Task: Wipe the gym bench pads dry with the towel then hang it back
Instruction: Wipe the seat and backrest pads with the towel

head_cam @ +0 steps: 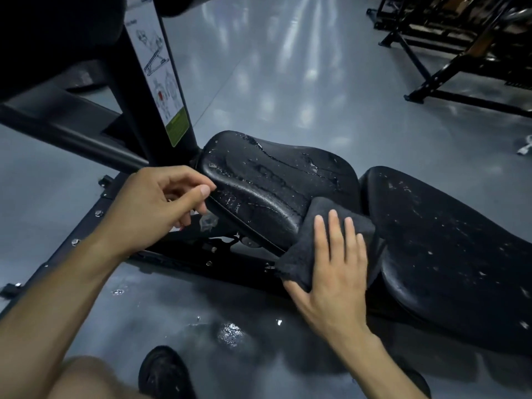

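Left of centre: one left hand (161, 203), fingers loosely curled, thumb tip just at the edge of the seat pad (276, 182), gripping nothing. Two wet black pads: seat pad at centre, back pad (449, 249) at right. In the gap between them, one dark towel (322, 234), pressed under the right hand (336, 272), fingers straight and slightly spread.

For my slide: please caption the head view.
Right hand presses dark towel between wet seat pad and back pad.
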Demonstrator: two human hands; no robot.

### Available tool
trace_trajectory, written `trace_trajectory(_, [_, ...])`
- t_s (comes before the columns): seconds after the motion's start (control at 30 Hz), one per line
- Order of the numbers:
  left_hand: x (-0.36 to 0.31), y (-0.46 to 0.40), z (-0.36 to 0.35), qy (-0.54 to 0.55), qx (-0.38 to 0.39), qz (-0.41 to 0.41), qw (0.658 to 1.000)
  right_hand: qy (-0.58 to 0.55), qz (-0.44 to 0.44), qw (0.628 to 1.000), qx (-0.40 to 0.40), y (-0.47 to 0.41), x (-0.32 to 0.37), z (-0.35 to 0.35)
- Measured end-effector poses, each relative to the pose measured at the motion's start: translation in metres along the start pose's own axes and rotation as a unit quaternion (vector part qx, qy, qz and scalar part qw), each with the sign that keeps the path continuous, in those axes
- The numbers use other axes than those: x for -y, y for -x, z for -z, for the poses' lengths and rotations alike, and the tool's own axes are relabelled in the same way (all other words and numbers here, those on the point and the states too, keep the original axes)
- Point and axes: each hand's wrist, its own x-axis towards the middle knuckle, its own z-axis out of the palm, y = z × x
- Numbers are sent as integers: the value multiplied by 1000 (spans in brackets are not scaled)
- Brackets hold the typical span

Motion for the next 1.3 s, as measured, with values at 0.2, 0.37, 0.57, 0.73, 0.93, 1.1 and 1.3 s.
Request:
trace_trajectory(0.2, [-3, -9, -8, 13, -43, -7, 999, 24, 27, 999, 35, -69, 73, 6])
trace_trajectory(0.37, [5, -2, -3, 18, -37, 11, 999, 4, 41, 999, 20, -10, 26, 7])
trace_trajectory(0.57, [14, 5, 14, 42, -72, 32, 996, 45, 23, 998, 28, -10, 58, -2])
trace_trajectory(0.73, [16, 5, 21, 61, -125, 44, 989, 23, 47, 998, 35, -100, 129, -1])
trace_trajectory(0.93, [28, 6, 36, 62, -136, 59, 987, 54, 121, 991, 30, -24, 59, 3])
trace_trajectory(1.1, [33, 2, 36, 52, -144, 59, 986, 75, 95, 992, 28, -51, 103, -11])
trace_trajectory(1.3, [31, -2, 24, 33, -131, 63, 989, 24, 113, 993, 2, -99, 125, -7])
